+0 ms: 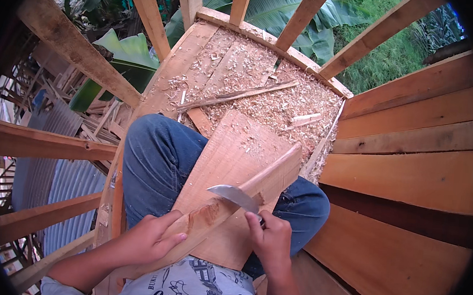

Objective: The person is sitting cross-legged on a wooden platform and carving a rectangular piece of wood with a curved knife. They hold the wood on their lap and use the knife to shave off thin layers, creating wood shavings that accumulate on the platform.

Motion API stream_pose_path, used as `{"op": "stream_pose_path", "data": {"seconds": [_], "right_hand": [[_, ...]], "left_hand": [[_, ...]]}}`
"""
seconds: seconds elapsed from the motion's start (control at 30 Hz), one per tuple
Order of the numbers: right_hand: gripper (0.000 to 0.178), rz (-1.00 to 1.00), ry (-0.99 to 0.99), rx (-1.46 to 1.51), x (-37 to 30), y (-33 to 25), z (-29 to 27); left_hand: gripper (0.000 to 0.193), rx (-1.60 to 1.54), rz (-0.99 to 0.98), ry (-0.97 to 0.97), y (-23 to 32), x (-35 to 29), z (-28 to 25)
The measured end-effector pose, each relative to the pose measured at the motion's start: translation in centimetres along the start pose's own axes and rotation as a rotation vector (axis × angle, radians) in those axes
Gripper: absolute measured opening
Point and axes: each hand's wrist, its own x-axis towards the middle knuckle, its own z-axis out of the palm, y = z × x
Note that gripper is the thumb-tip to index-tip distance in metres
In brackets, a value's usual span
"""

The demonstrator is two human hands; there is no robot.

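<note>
A curved-blade knife (235, 195) is gripped in my right hand (272, 239), its steel blade lying across a long piece of wood (255, 186) and pointing left. My left hand (159, 237) wraps around the near end of this wood, thumb along its top. The piece runs slantwise from my waist to the upper right, and carved patches show near the blade. Beneath it, a broad wooden board (213, 168) rests across my lap, between my knees, with some shavings at its far end.
Wood shavings (242, 60) cover the plank floor ahead, with a long wooden strip (237, 96) and a short offcut (306, 119) among them. Wooden railing posts (79, 49) stand at the left and far side. A plank wall (399, 175) rises close on my right.
</note>
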Motion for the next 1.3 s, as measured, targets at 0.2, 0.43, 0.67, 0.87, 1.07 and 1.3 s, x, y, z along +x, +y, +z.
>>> {"op": "stream_pose_path", "data": {"seconds": [0.2,0.43,0.67,0.87,1.07,1.3], "right_hand": [[0.048,0.044,0.100,-0.062,1.8,2.1,0.5],[0.052,0.170,0.271,0.077,2.9,6.1,-3.0],[0.047,-0.021,-0.012,-0.015,-0.5,0.7,1.2],[0.039,-0.030,0.049,-0.053,0.1,1.1,0.8],[0.048,0.251,0.279,0.103,2.9,6.9,-1.5],[0.041,0.038,0.007,0.066,0.1,0.7,-0.5]], "left_hand": [[0.026,0.008,-0.001,0.026,-0.2,-0.2,0.2],[0.026,-0.023,0.024,0.056,-0.1,-0.4,0.4],[0.025,-0.001,-0.029,0.020,1.1,0.0,0.2],[0.025,0.015,-0.053,0.015,0.8,-0.1,0.3],[0.025,0.039,-0.073,0.051,1.2,-1.3,0.4],[0.025,0.026,-0.038,0.053,1.2,-1.0,0.1]]}}
